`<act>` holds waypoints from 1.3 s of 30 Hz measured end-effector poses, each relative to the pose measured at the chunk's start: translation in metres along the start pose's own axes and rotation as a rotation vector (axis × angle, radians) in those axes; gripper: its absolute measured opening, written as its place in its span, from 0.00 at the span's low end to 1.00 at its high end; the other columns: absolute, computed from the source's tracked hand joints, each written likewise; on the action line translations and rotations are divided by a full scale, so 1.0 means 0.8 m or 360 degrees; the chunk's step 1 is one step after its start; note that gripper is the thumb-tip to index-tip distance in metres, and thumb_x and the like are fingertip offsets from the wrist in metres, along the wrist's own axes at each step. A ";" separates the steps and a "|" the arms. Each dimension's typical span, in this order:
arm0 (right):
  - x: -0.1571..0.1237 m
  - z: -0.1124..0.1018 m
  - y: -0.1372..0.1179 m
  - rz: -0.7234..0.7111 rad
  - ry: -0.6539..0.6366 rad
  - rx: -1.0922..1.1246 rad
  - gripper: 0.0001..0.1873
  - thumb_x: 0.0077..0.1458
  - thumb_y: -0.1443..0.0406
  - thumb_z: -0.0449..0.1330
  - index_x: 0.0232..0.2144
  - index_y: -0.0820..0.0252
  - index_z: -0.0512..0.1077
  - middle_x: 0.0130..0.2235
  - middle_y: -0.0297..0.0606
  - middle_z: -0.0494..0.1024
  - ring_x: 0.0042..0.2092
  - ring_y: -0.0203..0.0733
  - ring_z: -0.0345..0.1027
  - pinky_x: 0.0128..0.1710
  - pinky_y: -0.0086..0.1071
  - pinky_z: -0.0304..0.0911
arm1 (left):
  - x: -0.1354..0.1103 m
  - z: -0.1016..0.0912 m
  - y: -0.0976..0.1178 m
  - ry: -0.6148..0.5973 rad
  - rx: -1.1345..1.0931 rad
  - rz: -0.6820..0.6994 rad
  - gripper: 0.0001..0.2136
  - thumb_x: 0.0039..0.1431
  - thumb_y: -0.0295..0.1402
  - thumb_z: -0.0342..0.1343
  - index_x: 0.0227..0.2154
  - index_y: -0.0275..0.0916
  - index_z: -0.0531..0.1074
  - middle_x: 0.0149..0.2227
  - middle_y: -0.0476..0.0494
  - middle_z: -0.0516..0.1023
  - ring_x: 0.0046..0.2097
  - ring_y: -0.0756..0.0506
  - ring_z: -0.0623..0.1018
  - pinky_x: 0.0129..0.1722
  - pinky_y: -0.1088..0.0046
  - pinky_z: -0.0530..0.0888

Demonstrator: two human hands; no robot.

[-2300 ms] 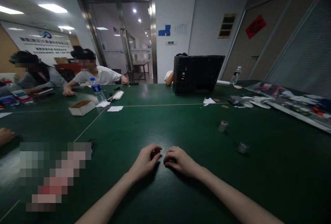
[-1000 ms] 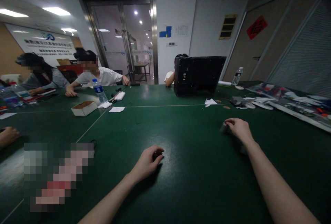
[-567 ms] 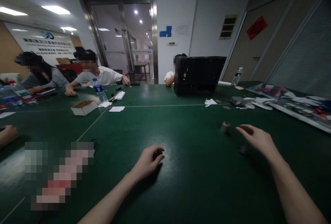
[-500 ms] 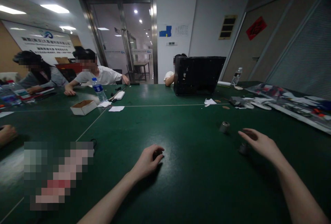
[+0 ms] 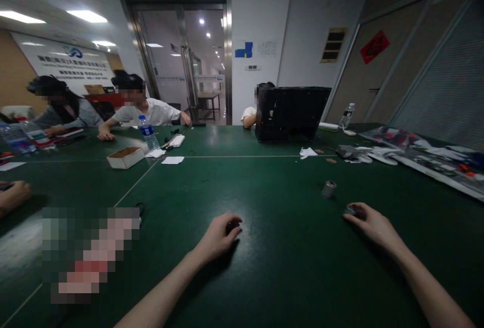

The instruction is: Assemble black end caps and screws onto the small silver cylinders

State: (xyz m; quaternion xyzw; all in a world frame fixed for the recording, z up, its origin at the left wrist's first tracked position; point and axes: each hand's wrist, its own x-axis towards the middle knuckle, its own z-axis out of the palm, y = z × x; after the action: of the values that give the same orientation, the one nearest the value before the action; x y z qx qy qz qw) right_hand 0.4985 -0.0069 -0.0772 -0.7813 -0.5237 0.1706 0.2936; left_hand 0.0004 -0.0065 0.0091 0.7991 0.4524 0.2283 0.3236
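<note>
My left hand (image 5: pixel 219 234) rests on the green table (image 5: pixel 264 267), its fingers curled round a small dark object (image 5: pixel 231 226) that I cannot name. Out to the right, my right hand (image 5: pixel 372 224) lies low on the table with its fingers closed on a small grey metal cylinder (image 5: pixel 350 211). A second grey cylinder (image 5: pixel 328 188) stands free a little farther away, to the left of that hand.
A black computer case (image 5: pixel 291 113) stands at the table's far side. A cardboard box (image 5: pixel 125 157), water bottle (image 5: pixel 148 133) and papers lie at left. Printed sheets and parts (image 5: pixel 427 159) cover the right. Other people sit at far left; another hand (image 5: pixel 13 196) rests at the left edge.
My right hand left the spot beside my left, reached out to the far cylinder, then drew back and came down on the nearer cylinder. My left hand stayed put.
</note>
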 end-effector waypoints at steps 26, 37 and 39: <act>-0.122 0.126 -0.331 -0.1063 -0.0811 0.0632 0.22 0.51 0.67 0.58 0.49 0.57 0.60 0.41 0.38 0.76 0.43 0.41 0.71 0.46 0.37 0.63 | 0.005 0.004 -0.014 0.0085 -0.0081 0.0034 0.12 0.58 0.32 0.52 0.44 0.37 0.71 0.40 0.41 0.76 0.40 0.44 0.75 0.43 0.69 0.71; -0.154 0.165 -0.317 -0.1027 -0.0922 0.0725 0.27 0.46 0.69 0.62 0.49 0.57 0.59 0.39 0.37 0.77 0.41 0.42 0.71 0.44 0.36 0.63 | 0.004 0.003 -0.016 0.0048 -0.0253 0.0055 0.13 0.51 0.22 0.52 0.40 0.36 0.70 0.40 0.41 0.75 0.42 0.44 0.75 0.45 0.69 0.71; -0.156 0.167 -0.316 -0.1057 -0.0943 0.0719 0.28 0.46 0.69 0.62 0.49 0.57 0.59 0.39 0.37 0.77 0.40 0.42 0.71 0.44 0.35 0.63 | 0.003 0.002 -0.012 0.0013 -0.0252 0.0063 0.13 0.50 0.22 0.52 0.40 0.36 0.70 0.39 0.42 0.75 0.41 0.44 0.75 0.45 0.69 0.71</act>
State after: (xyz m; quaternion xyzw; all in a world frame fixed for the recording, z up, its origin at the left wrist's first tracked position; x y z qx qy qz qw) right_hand 0.1911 -0.0138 -0.0240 -0.4072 -0.7551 0.3916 0.3327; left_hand -0.0031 -0.0009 0.0014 0.7787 0.4184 0.2730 0.3795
